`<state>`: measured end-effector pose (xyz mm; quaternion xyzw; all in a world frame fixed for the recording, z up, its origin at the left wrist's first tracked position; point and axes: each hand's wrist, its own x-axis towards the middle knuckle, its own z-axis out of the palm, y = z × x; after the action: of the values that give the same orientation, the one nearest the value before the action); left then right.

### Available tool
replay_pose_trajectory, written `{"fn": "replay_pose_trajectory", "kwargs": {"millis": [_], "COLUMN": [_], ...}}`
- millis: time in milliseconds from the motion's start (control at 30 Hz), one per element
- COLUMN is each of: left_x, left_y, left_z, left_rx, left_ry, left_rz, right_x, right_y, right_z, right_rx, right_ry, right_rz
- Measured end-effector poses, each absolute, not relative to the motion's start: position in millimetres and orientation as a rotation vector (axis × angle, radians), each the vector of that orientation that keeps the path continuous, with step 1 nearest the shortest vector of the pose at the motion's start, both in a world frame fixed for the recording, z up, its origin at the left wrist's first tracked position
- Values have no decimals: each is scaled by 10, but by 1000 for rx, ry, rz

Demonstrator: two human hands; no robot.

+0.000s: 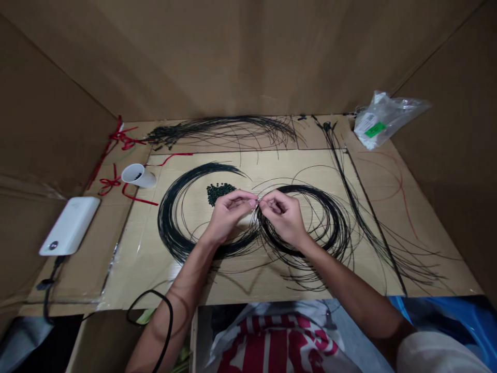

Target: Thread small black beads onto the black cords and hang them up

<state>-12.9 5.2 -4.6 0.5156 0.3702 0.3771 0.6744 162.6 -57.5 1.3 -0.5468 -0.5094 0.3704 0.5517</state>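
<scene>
Small-scale hand-assembly workstation, enclosed by brown cardboard panels; its worktop bears coils of thin black strands, a heap of small dark pieces and a labelled plastic bag.

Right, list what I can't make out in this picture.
All in the head view:
- What lies between the left hand and right hand: too small, partly covered by them.
- The near part of the pile: behind the left hand.
- The label's print: too small.
- The cup's full contents: hidden by its wall.
- The cable's lower end: cut off by the bottom edge.
</scene>
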Motion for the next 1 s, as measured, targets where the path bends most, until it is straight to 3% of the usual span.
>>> {"fn": "replay_pose_trajectory", "kwargs": {"millis": [1000], "left_x": [-124], "left_y": [37], "left_z": [-51], "left_rx": [1416], "left_ry": [912], "left_rz": [976], "right_x": [1621], "right_y": [-558], "right_z": [11], "right_rx": [-1375], "right_ry": [-1280], "right_rz": [756]}}
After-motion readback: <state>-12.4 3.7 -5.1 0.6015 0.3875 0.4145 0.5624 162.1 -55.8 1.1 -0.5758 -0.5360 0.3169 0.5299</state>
